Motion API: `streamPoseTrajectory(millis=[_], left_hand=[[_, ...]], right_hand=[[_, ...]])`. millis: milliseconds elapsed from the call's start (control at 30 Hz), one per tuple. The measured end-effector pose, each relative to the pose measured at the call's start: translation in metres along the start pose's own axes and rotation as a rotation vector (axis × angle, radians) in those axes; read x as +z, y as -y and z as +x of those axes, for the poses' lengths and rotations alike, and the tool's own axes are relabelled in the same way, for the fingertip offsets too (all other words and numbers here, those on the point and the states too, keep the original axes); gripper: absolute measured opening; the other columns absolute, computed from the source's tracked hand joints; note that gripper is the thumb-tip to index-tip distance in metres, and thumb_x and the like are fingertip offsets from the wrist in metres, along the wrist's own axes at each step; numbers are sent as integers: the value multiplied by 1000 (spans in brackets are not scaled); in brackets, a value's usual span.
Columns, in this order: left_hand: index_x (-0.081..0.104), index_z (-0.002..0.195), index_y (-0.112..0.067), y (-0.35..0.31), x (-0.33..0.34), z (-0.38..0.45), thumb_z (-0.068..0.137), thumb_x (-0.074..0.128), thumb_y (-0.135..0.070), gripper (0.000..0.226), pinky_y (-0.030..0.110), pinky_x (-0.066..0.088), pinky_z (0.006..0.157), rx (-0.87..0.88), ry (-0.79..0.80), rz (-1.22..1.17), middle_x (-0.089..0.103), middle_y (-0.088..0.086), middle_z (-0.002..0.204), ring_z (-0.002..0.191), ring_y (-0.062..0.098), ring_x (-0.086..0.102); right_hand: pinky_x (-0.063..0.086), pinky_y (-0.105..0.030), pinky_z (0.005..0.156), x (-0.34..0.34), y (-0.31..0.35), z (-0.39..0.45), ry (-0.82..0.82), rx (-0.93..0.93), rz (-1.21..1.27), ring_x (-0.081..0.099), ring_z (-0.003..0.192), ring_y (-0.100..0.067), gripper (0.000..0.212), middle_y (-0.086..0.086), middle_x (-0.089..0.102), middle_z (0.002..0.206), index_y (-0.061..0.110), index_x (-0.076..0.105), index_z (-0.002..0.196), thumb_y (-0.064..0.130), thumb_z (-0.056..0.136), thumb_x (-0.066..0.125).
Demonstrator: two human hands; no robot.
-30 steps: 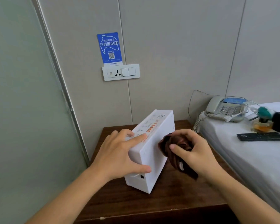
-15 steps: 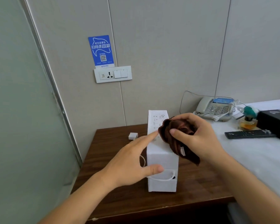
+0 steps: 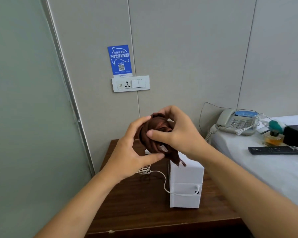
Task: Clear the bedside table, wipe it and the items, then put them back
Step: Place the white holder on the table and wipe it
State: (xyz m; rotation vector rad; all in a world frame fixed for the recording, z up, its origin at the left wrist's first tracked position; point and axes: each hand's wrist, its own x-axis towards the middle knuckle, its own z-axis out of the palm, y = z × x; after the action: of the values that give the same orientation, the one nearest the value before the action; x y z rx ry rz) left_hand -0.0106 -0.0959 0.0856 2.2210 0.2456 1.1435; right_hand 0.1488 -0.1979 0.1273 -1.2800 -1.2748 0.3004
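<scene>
I have the brown cloth (image 3: 155, 134) bunched up in the air between both hands, above the back half of the bedside table (image 3: 138, 212). My left hand (image 3: 132, 152) cups it from the left, fingers curled round the wad and the thumb pressed in under its lower edge; my right hand (image 3: 177, 133) closes on it from the right, thumb laid flat across the front folds and the other fingers wrapped over the top. A loose tail of the cloth hangs down and just reaches the top of the white box (image 3: 186, 184). The box stands on the right part of the table, long axis running from near me towards the wall, its near end face turned to me. A white cord (image 3: 162, 177) comes out of that face and trails left to a loose coil on the wood; I think a small white piece sits behind my left hand, but it is mostly hidden. Bare wood lies open to the left of the box and along the near edge. The table's left edge is close to the grey-green panel (image 3: 24, 117), its back meets the wall, and its right side sits against the white bed (image 3: 265, 177), where the phone (image 3: 234, 122), the remote (image 3: 275, 150) and a small bottle (image 3: 272, 140) lie well apart from my hands.
</scene>
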Motion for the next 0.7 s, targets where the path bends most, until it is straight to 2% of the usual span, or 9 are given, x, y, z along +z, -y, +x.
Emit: streamPoseTrajectory(millis=[100, 200, 267, 300, 367, 433, 533, 633, 700], left_hand=[[51, 130, -54, 10, -11, -3, 73, 93, -18, 79, 14, 48, 96, 6, -98, -45, 65, -23, 124, 119, 5, 64], [55, 120, -55, 26, -23, -10, 77, 90, -10, 71, 14, 49, 92, -11, -146, 0, 65, -21, 118, 113, 6, 65], [55, 116, -59, 38, -33, -18, 78, 88, -8, 72, 14, 49, 91, -40, -145, 55, 65, -24, 114, 109, 4, 65], [54, 115, -60, 45, -38, -21, 77, 88, -8, 73, 17, 50, 91, -68, -118, 97, 65, -23, 113, 107, 4, 65], [53, 112, -61, 58, -50, -25, 77, 88, -13, 69, 30, 54, 91, -149, 37, 236, 65, -18, 111, 102, 5, 65], [51, 111, -59, 71, -59, -27, 76, 85, -23, 61, 40, 56, 90, -255, 298, 448, 62, -14, 110, 99, 9, 63], [48, 115, -57, 81, -53, -31, 78, 83, -33, 56, 41, 54, 91, -419, 630, 653, 53, -12, 109, 101, 15, 58], [48, 123, -56, 92, -39, -33, 77, 85, -39, 61, 42, 52, 96, -509, 757, 712, 47, -10, 115, 108, 19, 54], [45, 130, -61, 99, -37, -31, 70, 87, -52, 74, 44, 48, 104, -524, 811, 633, 44, -11, 127, 120, 18, 49]], right_hand=[[62, -46, 84, 23, -1, 4, 58, 35, 44, 74, 93, -23, 48, 1, 70, 108, 19, 61, 104, 15, 70, 94], [61, -47, 90, 26, 1, 4, 219, 90, 11, 74, 99, -22, 39, 2, 74, 110, 21, 68, 111, 18, 79, 90], [59, -43, 95, 16, 2, 1, 289, 100, -185, 71, 107, -20, 38, 6, 74, 116, 30, 69, 121, 35, 85, 83], [56, -39, 98, 10, 1, -2, 261, 93, -398, 67, 113, -20, 43, 9, 70, 124, 33, 66, 127, 46, 87, 77], [49, -40, 99, 5, -3, -14, 184, 157, -924, 57, 123, -27, 61, 3, 59, 136, 30, 54, 138, 66, 89, 62], [46, -45, 88, 13, -9, -31, 168, 351, -1299, 53, 119, -37, 81, -11, 52, 134, 22, 44, 138, 83, 85, 44], [44, -43, 77, 24, -23, -43, 144, 486, -1384, 53, 111, -39, 90, -20, 50, 129, 16, 36, 136, 88, 82, 40], [49, -45, 85, 19, -30, -41, 130, 441, -1348, 50, 114, -40, 79, -22, 47, 131, 16, 30, 140, 70, 88, 55], [49, -46, 89, 9, -35, -39, 134, 411, -1329, 49, 116, -39, 73, -19, 46, 131, 19, 33, 138, 63, 87, 59]])
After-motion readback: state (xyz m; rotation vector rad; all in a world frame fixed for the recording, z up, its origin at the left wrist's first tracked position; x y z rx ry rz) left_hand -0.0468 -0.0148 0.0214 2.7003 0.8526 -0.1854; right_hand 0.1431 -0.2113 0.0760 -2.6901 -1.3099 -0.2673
